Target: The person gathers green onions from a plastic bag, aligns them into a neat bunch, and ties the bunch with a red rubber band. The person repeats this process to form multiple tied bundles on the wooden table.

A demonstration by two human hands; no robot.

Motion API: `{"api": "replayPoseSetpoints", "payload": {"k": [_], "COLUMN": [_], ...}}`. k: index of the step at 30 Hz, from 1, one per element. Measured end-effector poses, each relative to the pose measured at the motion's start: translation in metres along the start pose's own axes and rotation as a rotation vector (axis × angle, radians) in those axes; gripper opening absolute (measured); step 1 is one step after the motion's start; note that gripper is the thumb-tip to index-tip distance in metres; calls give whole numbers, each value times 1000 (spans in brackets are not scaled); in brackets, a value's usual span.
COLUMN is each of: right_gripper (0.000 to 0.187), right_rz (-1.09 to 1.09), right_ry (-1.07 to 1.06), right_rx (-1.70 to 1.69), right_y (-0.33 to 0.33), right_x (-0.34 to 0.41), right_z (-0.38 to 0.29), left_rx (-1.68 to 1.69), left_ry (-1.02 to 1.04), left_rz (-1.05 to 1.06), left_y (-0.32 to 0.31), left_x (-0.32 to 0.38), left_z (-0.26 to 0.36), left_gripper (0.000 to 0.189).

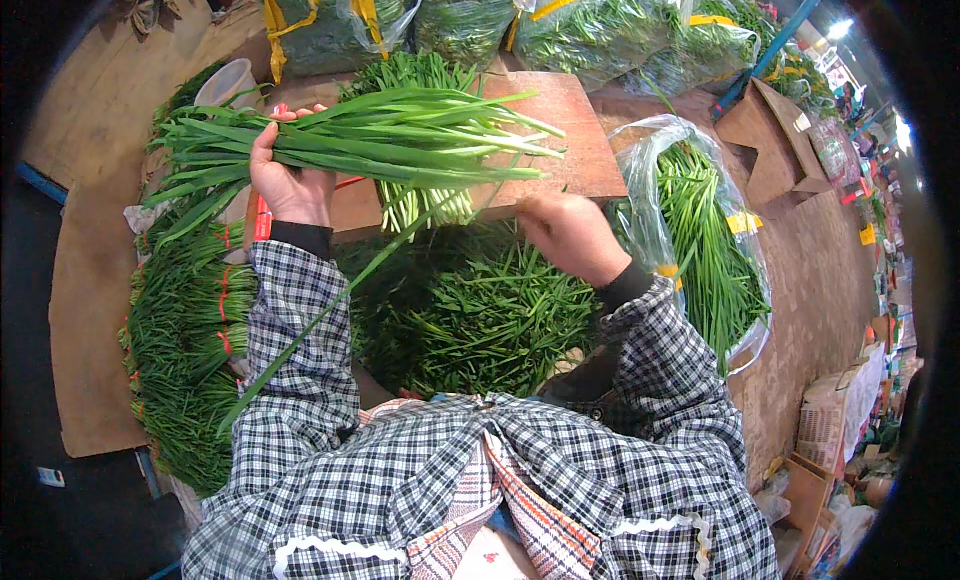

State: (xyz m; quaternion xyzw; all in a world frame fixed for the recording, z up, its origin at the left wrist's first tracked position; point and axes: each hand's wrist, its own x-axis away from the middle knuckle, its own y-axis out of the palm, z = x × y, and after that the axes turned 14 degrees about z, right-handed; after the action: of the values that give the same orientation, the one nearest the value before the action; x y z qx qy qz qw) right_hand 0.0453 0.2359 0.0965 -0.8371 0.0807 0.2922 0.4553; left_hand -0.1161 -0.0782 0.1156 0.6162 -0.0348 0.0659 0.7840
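Note:
My left hand [289, 190] is shut around a loose bunch of garlic chives [390, 137], held level above a wooden board. The pale cut ends point right and the green tips left. My right hand [574, 235] is curled beside the board's front right corner, apart from the bunch; its fingertips are turned away, so whether anything is between them is hidden. One long loose chive leaf [330, 302] slants across the space between my arms, crossing my left sleeve. Under the held bunch, more chives [424, 205] lie on the board [555, 122].
Chive bundles tied with red bands [199, 340] are stacked at left, near a translucent plastic tub [227, 83]. A heap of loose leaves [495, 317] lies below the board. At right is an open plastic bag [641, 175] of chives; full bags [600, 43] line the back.

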Motion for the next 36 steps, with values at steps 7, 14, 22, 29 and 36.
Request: {"api": "replayPoseSetpoints", "payload": {"k": [7,14,22,29,36], "right_gripper": [32,18,14,15,15], "right_rz": [227,326,166,-89,-142], "right_ry": [519,656,597,353,197], "right_rx": [-560,-908,-741,-420,-171], "right_y": [1,5,-11,-11,-33], "right_x": [-3,-2,4,8,2], "right_z": [17,6,23,35,26], "left_rx": [119,123,120,99,56], "left_ry": [-142,-143,-123,-113,-131], "left_rz": [-76,-96,-82,-135,-309], "left_y": [1,3,1,0,2], "left_x": [4,5,4,3,8], "left_z": [-2,-3,-1,-4,-8], "left_gripper": [14,14,15,15,17]}}
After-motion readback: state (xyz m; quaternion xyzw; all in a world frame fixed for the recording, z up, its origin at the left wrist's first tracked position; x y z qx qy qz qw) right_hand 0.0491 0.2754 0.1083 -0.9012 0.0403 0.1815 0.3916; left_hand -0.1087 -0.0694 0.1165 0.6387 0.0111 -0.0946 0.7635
